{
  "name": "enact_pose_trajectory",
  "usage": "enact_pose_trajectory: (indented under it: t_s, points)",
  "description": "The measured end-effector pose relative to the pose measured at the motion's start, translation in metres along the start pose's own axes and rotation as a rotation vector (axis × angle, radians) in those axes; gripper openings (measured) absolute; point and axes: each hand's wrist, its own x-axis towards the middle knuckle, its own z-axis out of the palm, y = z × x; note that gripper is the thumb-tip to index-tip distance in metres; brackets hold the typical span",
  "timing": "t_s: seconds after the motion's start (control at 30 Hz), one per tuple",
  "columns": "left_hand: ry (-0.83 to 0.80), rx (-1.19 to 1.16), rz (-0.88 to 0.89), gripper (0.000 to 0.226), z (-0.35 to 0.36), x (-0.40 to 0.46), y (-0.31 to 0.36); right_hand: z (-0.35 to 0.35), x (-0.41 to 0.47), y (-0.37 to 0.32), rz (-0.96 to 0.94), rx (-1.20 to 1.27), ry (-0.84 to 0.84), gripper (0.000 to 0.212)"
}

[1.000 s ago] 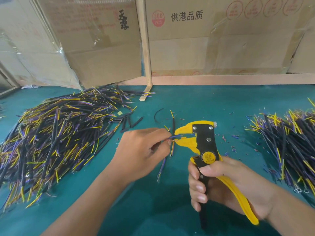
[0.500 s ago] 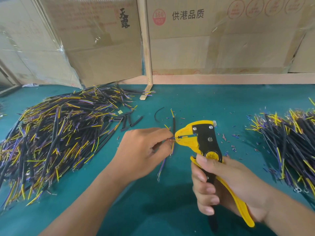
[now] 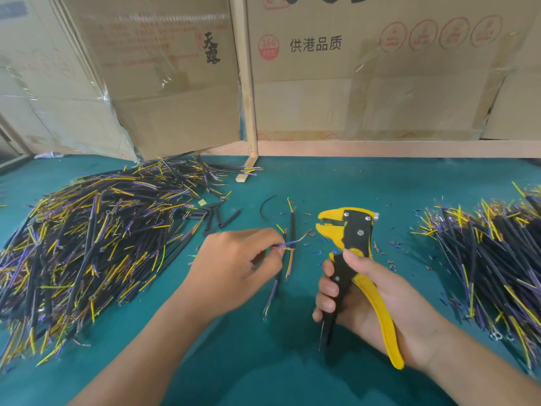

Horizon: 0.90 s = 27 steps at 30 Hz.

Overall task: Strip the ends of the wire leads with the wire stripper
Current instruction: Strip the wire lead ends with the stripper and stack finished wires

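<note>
Yellow-handled wire stripper (image 3: 349, 247) sits clenched in the right hand (image 3: 377, 306), jaws apart and just clear, while the left hand (image 3: 234, 268) pinches the purple lead (image 3: 288, 244), bared tip aimed stripper-wards for checking.

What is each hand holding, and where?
Left hand pinches a wire lead near its stripped end; right hand grips the wire stripper by its handles.

A: Which markings are legible?

B: The right cardboard box (image 3: 380, 92) bears black characters "供港品质" (image 3: 315, 44); beside them, a red circular stamp (image 3: 268, 47) reads "360", with a smaller line beneath too faint to read.

A: And the left cardboard box (image 3: 164, 83)?

B: Two black brush-style characters, "天露" (image 3: 211, 48), stacked vertically. The red round symbols (image 3: 439, 33) at upper right are illegible.
</note>
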Motion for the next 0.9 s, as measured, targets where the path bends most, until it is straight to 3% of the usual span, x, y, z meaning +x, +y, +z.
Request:
enact_pose_trajectory:
  t_s: [0.17, 0.3, 0.43, 0.67, 0.9]
  points:
    - [-0.025, -0.085, -0.062, 0.024, 0.006, 0.001, -0.004, -0.003, 0.003, -0.001, 0.006, 0.030, 0.098, 0.037]
    - [0.013, -0.104, -0.078, 0.019, 0.007, 0.003, -0.005, 0.009, -0.003, -0.008, 0.014, 0.034, 0.154, 0.030]
    - [-0.030, -0.136, -0.120, 0.033, 0.010, 0.002, -0.002, 0.017, -0.006, -0.012, 0.003, 0.012, 0.187, 0.026]
    - [-0.095, 0.042, -0.155, 0.043, 0.015, 0.000, 0.005, -0.004, -0.003, -0.007, 0.060, -0.075, -0.019, 0.029]
    - [-0.049, -0.133, -0.224, 0.051, 0.015, -0.001, 0.009, -0.026, 0.008, 0.000, 0.113, -0.033, -0.147, 0.025]
